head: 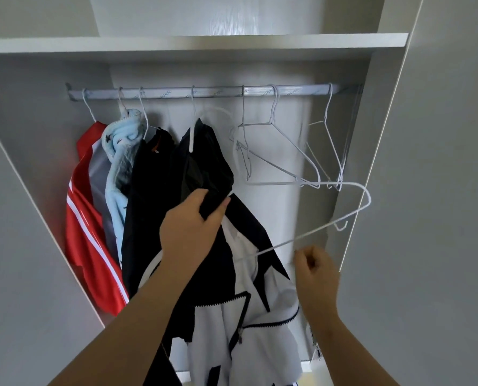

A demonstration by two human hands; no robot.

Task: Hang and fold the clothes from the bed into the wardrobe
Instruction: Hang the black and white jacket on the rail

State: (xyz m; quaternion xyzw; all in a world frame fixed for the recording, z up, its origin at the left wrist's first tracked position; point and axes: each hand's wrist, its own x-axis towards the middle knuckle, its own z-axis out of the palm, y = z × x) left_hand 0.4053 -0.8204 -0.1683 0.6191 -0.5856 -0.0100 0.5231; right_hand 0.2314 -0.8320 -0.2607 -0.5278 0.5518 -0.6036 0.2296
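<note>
1. Our left hand [193,227] grips the jacket [260,316], soft and limp, by its collar, before the wardrobe rail [204,91]
2. Our right hand [315,271] pinches the light, springy wire hanger [301,235]; the shoulders look the best hold

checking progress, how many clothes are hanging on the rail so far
4: red jacket far left, light blue fleece beside it, black top next, black garment on a white hanger near the middle. More may be hidden between them.

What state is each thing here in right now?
Left hand: gripping the black-and-white jacket.
Right hand: curled beside loose hanger, grip unclear.
Black-and-white jacket: unzipped, not yet hung.
Loose hanger: off the rail.
Red jacket: hung on rail.
Empty hangers: hanging on rail.
</note>
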